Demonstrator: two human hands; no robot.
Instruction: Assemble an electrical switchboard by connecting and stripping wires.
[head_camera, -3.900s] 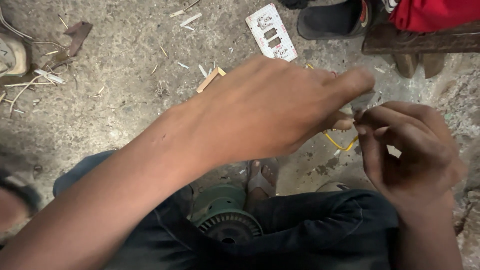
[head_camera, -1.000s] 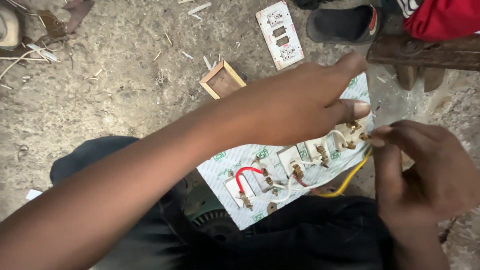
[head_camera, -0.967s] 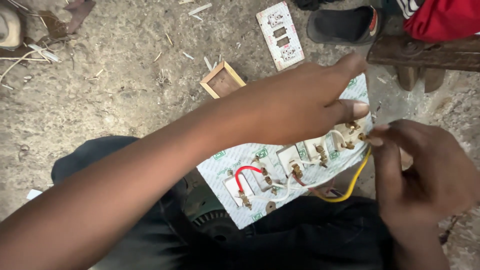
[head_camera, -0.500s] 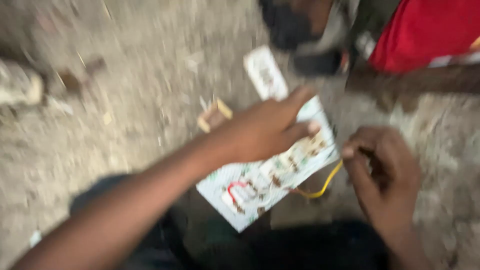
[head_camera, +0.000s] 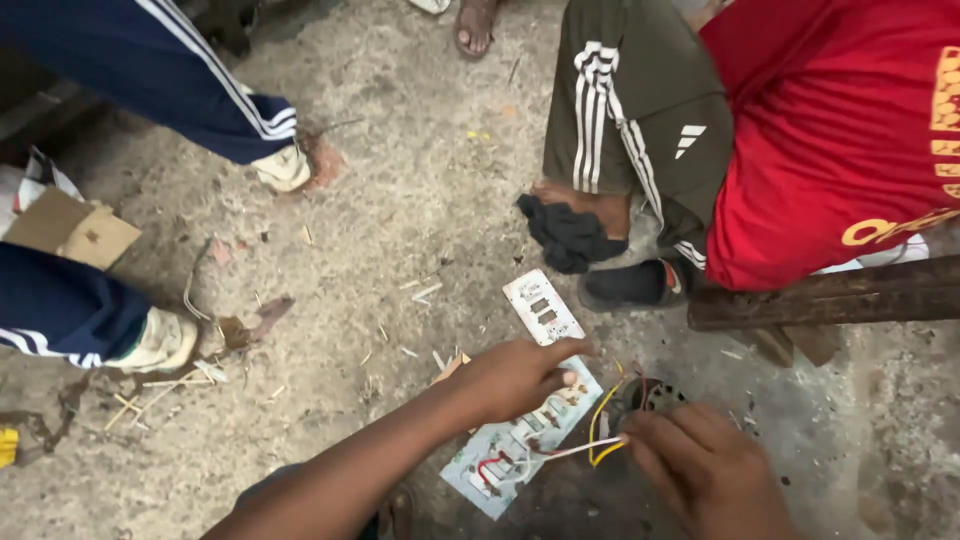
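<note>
My left hand rests on the upper edge of a white switch board plate that lies back side up, showing red, white and yellow wires. At the plate's right end my right hand pinches a thin white wire beside a looped yellow wire. A second white switch plate lies on the ground just beyond my left hand. A round dark metal part sits behind the wires.
A person in a red shirt and olive striped trousers sits on a wooden bench at the right. Another person's legs in navy striped trousers and light shoes stand at the left. Cardboard and wood splinters litter the ground.
The view has swung upward and pulled back, revealing the people around me. My left hand stays on the plate; my right hand now pinches the white wire, drawn out from the plate.
</note>
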